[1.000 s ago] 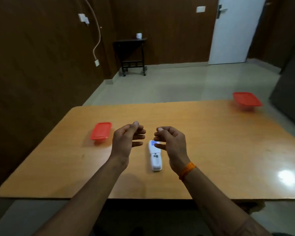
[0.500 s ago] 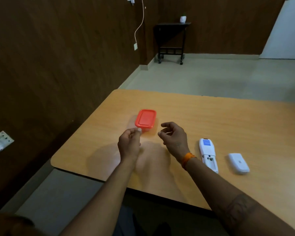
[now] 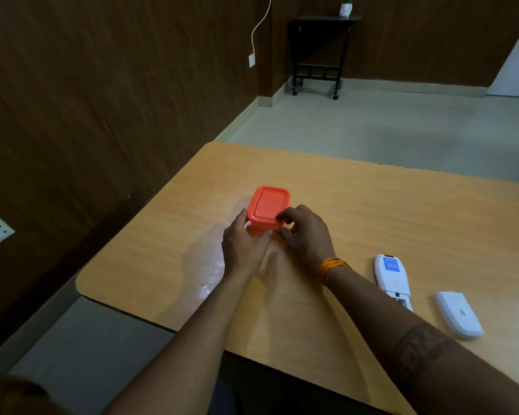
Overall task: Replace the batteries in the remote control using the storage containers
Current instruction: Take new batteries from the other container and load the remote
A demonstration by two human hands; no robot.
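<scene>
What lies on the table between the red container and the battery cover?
In the head view, the right hand and wrist, then the remote control, lie between the red container and the battery cover.

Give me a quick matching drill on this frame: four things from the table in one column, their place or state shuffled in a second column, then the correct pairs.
Column one:
1. red container
2. remote control
3. battery cover
4. orange wristband

Column two:
A. lying loose at the right edge of the view, off the remote
B. lid on, held between the left hand and the right hand
C. around the right wrist
D. face down on the table with its battery bay exposed

Pairs: 1-B, 2-D, 3-A, 4-C
</scene>
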